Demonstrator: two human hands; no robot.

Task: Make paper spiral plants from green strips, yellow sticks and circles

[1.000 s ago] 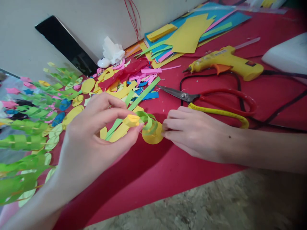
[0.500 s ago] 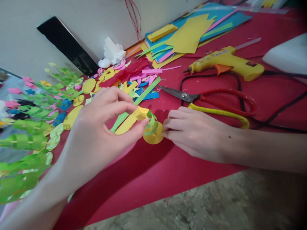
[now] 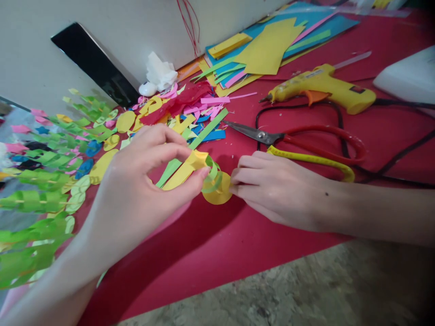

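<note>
At frame centre, your left hand pinches a yellow roll between thumb and forefinger. Your right hand grips the disc just beside it, below the scissors.

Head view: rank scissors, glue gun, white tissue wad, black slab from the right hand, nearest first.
1. Scissors, just behind the right hand that pinches the yellow disc.
2. Glue gun, farther back right.
3. White tissue wad, back left by the wall.
4. Black slab, far left against the wall.
</note>
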